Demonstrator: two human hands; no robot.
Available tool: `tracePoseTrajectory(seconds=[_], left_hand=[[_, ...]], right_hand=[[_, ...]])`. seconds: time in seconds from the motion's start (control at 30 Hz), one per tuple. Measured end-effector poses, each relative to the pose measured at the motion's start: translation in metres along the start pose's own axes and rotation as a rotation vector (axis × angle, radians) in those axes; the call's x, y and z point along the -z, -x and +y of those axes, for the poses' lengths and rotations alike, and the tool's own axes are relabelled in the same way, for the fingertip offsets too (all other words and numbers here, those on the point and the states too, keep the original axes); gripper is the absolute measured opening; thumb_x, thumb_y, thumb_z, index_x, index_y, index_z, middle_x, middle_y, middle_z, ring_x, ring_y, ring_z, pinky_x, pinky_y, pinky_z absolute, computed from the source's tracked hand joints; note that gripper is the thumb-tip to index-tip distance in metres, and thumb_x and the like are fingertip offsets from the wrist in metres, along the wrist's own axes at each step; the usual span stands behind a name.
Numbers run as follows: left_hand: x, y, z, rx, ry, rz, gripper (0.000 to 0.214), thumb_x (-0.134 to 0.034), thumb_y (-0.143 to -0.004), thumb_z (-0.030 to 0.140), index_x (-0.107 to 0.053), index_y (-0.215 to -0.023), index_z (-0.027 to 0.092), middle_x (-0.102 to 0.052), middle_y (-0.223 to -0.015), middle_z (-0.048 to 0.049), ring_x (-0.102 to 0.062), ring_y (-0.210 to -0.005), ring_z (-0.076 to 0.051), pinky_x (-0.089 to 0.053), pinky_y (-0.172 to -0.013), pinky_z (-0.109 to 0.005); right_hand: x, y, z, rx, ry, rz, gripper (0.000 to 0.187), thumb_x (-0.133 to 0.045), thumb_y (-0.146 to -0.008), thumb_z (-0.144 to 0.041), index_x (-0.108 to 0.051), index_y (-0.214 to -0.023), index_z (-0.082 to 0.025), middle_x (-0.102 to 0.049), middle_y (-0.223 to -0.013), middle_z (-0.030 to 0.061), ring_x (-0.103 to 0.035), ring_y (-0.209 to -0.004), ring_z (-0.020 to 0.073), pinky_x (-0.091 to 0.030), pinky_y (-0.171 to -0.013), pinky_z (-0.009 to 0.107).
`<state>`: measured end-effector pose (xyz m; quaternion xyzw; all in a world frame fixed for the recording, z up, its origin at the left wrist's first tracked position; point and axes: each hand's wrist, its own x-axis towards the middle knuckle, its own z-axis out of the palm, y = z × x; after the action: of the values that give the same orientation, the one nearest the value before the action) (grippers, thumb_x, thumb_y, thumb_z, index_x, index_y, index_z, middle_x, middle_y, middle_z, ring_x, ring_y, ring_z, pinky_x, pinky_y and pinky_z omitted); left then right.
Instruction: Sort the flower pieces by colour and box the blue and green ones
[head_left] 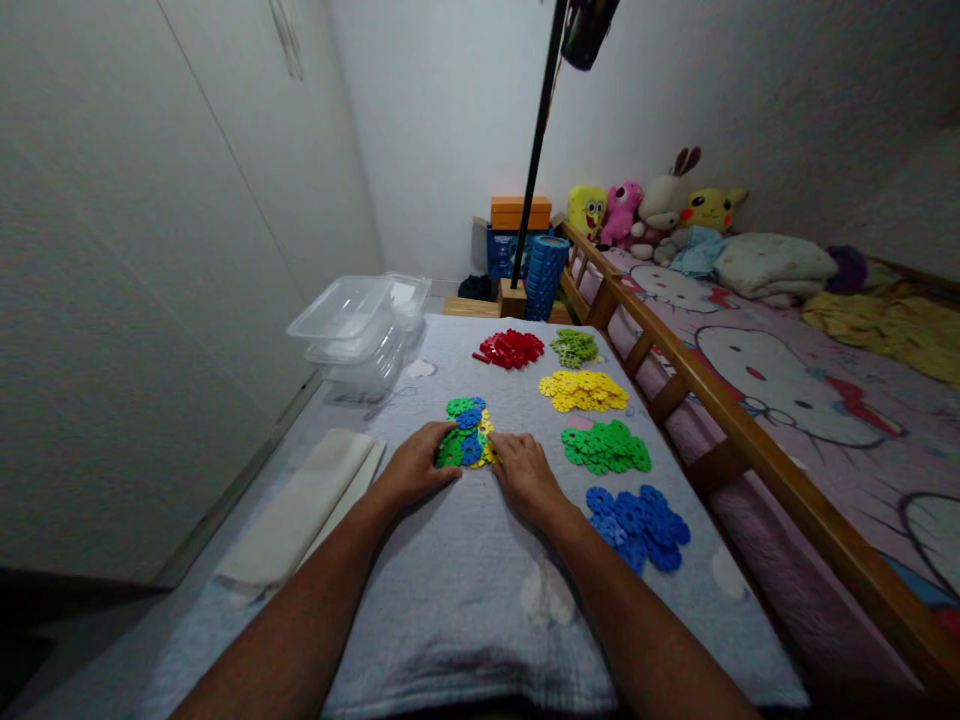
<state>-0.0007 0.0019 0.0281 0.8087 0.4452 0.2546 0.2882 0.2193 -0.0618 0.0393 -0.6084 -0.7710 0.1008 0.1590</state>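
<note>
This was a home bedroom: a wooden-railed bed (787,350) stood at three o'clock, plush toys (664,205) toward two.

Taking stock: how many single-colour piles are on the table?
5: red pieces and lime discs at the far end; yellow discs, green discs, blue discs nearer, along the right.
</note>
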Motion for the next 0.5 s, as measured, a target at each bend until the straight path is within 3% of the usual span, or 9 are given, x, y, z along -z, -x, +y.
tracePoseTrajectory(seconds=[0.17, 0.3, 0.5], left_hand=[[-0.004, -0.001, 0.0, 0.011, -0.011, 0.022, 0.068, -0.075, -0.07, 0.029, -0.055, -0.134, 0.017, -0.062, -0.132, -0.0118, -0.062, -0.117, -0.028, -0.051, -0.1, -0.041], [-0.004, -0.002, 0.002, 0.021, -0.032, 0.027, 0.067, -0.076, -0.07, 0.031, -0.055, -0.133, 0.017, -0.063, -0.13, -0.0118, -0.062, -0.117, -0.028, -0.051, -0.099, -0.04], [-0.004, -0.003, 0.003, 0.016, -0.049, 0.029, 0.058, -0.074, -0.072, 0.033, -0.06, -0.127, 0.016, -0.064, -0.127, -0.0117, -0.063, -0.115, -0.028, -0.051, -0.098, -0.04]], right_hand=[[0.001, 0.001, 0.001, -0.009, 0.018, 0.028, 0.033, -0.06, -0.091, -0.02, -0.061, -0.124, -0.021, -0.063, -0.121, 0.0106, -0.051, -0.112, 0.0262, -0.041, -0.096, 0.038], [0.009, 0.003, 0.007, -0.024, -0.055, 0.068, 0.016, -0.063, -0.088, -0.02, -0.063, -0.103, -0.019, -0.065, -0.109, 0.0105, -0.053, -0.104, 0.0249, -0.041, -0.092, 0.036], [0.05, -0.003, 0.044, -0.138, -0.476, 0.057, 0.004, -0.057, -0.083, -0.023, -0.058, -0.084, -0.02, -0.061, -0.081, 0.0005, -0.055, -0.077, 0.0157, -0.041, -0.072, 0.027]])
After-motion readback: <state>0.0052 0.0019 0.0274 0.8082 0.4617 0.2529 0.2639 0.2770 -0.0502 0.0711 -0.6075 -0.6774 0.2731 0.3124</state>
